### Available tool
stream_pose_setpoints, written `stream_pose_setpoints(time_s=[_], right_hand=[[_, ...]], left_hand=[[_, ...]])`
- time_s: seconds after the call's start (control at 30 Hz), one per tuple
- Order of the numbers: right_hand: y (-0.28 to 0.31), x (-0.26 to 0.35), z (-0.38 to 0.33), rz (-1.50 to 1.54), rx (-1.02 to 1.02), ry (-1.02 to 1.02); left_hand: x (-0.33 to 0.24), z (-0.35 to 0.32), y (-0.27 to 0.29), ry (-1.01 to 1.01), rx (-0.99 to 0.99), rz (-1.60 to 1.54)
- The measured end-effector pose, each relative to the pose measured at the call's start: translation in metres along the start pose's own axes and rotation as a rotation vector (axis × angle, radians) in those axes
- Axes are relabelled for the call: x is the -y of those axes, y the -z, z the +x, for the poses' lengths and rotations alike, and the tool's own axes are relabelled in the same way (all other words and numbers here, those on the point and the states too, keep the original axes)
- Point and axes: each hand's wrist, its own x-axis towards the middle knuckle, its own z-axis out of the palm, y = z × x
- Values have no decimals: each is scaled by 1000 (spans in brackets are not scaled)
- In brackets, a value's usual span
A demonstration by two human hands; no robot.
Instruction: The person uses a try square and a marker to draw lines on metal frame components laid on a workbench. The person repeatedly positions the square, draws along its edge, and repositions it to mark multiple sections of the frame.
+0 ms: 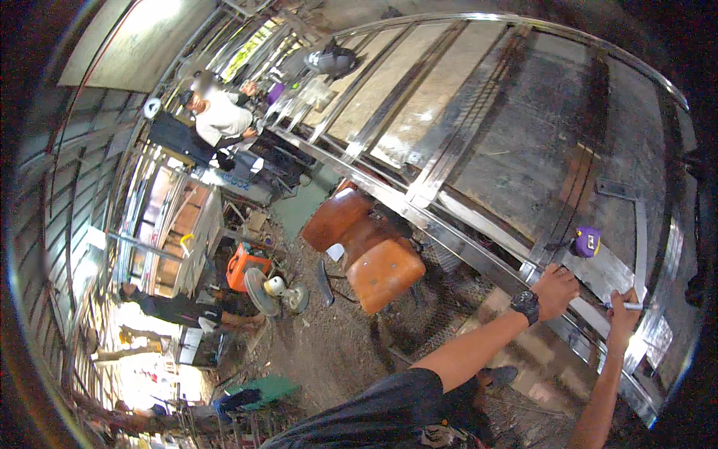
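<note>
My left hand [556, 290], with a black watch on its wrist, curls its fingers over a shiny metal bar [523, 282] along the near side of a large metal frame. To its right, my right hand [622, 322] is closed around a white marker pen [630, 305], held roughly level above the frame's corner. Just beyond both hands lies a purple tape measure [587, 242] on a grey metal sheet. A metal carpenter's square [640, 232] rests at its right, its long blade running toward my right hand.
The frame's crossbars [456, 150] span a wide worktop. Below its near edge stand an orange-brown chair [385, 273], a fan [273, 292] and an orange case [245, 267]. A person in a white shirt [223, 116] stands at the frame's far left; another in dark clothes [176, 310] is farther left.
</note>
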Motion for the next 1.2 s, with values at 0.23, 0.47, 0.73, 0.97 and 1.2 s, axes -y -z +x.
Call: stream_pose_setpoints(time_s=[0.23,0.47,0.73,0.97,1.2], right_hand=[[3,-18,4,100,-13,-7],[0,-15,2,179,16,-89],[-3,-20,0,183,-81,-46],[1,-23,1,215,-92,-84],[0,-30,-2,152,-105,-25]], left_hand=[[0,4,-6,111,54,-92],[0,-1,-28,108,-14,-66],[-6,6,-33,197,182,-72],[-9,47,-5,95,598,-107],[-1,41,-37,228,716,-184]])
